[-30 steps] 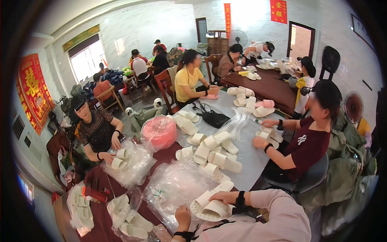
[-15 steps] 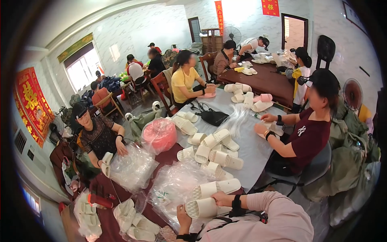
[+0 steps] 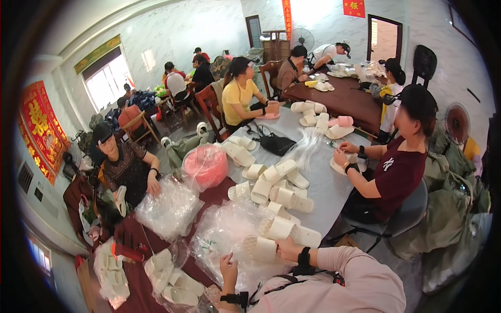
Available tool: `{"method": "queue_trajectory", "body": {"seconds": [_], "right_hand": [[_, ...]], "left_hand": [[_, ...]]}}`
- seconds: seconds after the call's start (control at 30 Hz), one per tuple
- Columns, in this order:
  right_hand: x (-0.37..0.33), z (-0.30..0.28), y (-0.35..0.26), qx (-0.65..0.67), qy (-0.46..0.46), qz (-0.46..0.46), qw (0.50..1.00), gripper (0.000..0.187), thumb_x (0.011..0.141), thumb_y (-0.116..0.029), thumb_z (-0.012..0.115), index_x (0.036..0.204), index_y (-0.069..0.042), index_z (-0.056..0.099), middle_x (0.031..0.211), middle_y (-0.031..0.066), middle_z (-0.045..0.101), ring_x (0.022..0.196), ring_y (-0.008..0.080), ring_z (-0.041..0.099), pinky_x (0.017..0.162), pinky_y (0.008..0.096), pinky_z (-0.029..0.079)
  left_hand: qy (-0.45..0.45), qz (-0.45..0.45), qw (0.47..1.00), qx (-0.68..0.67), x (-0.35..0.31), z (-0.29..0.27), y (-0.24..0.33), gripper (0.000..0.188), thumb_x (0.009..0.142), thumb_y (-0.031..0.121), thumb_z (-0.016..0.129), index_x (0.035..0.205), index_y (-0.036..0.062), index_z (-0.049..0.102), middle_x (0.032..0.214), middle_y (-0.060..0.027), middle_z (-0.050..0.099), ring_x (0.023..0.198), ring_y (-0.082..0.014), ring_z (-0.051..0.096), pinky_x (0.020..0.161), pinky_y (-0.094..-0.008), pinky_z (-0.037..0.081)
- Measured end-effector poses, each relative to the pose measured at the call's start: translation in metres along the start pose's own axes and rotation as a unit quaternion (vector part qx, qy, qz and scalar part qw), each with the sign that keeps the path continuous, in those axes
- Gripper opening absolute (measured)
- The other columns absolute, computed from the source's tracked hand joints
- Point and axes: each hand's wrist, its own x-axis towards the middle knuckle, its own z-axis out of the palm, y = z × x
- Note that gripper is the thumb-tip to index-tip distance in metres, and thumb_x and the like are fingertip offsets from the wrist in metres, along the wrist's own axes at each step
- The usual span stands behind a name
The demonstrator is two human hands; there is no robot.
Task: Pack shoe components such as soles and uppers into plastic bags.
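Observation:
Near the front edge of the table, my right hand (image 3: 286, 250) is closed on a cream slipper (image 3: 259, 249) with a textured footbed. Just beyond it lies another cream slipper (image 3: 279, 228), its heel close to my right fingers. My left hand (image 3: 228, 270) is raised to the left of the held slipper and apart from it. Its fingers are pinched together; anything between them is too small to make out. Behind and beside both hands spreads a heap of clear plastic bags (image 3: 214, 242). A pile of cream slippers (image 3: 284, 182) covers the table farther off.
Bagged slippers (image 3: 175, 281) lie at the near left, by a red cylindrical object (image 3: 128, 253). A pink bundle in plastic (image 3: 205, 166), a black bag (image 3: 276, 143) and clear strips (image 3: 308, 151) are on the table. Co-workers sit left (image 3: 125, 172) and right (image 3: 394, 161).
My left hand has let go of the slipper and moved left and up. The right hand keeps hold of it, slightly higher. The co-worker on the left has shifted a slipper.

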Motion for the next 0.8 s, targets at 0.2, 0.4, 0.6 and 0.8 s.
{"method": "queue_trajectory", "body": {"seconds": [0.2, 0.4, 0.6, 0.8], "right_hand": [[0.026, -0.012, 0.008, 0.005, -0.122, 0.032, 0.992, 0.022, 0.073, 0.008, 0.053, 0.094, 0.000, 0.050, 0.081, 0.0112, 0.055, 0.062, 0.0226, 0.057, 0.045, 0.0336, 0.046], [0.029, -0.010, -0.024, 0.045, -0.099, 0.081, 0.991, 0.026, 0.075, 0.004, 0.050, 0.100, 0.002, 0.047, 0.084, 0.0117, 0.054, 0.067, 0.0241, 0.057, 0.054, 0.0348, 0.050], [0.040, -0.067, -0.062, -0.043, -0.130, 0.098, 0.986, 0.032, 0.076, 0.000, 0.052, 0.107, 0.001, 0.046, 0.092, 0.0138, 0.055, 0.076, 0.0266, 0.059, 0.066, 0.0400, 0.053], [-0.037, -0.044, -0.107, -0.218, -0.234, 0.187, 0.929, 0.037, 0.076, -0.005, 0.058, 0.111, 0.003, 0.047, 0.100, 0.0157, 0.057, 0.086, 0.0266, 0.060, 0.073, 0.0395, 0.051]], "left_hand": [[-0.031, 0.161, 0.964, 0.210, -0.004, 0.019, 0.026, 0.059, 0.066, 0.027, 0.074, 0.113, -0.0018, 0.053, 0.109, -0.0165, 0.048, 0.097, -0.0295, 0.049, 0.084, -0.0359, 0.041], [-0.018, 0.073, 0.986, 0.151, -0.011, 0.012, 0.008, 0.050, 0.068, 0.001, 0.054, 0.118, -0.0016, 0.049, 0.111, -0.0186, 0.047, 0.102, -0.0338, 0.048, 0.085, -0.0366, 0.042], [0.020, 0.075, 0.992, 0.102, -0.012, 0.008, 0.014, 0.054, 0.068, -0.009, 0.042, 0.121, -0.0019, 0.046, 0.114, -0.0194, 0.046, 0.104, -0.0341, 0.048, 0.086, -0.0361, 0.041], [0.029, 0.100, 0.990, 0.097, -0.017, 0.003, 0.004, 0.057, 0.068, -0.009, 0.040, 0.124, -0.0058, 0.040, 0.127, -0.0239, 0.040, 0.118, -0.0360, 0.040, 0.099, -0.0352, 0.032]]}}
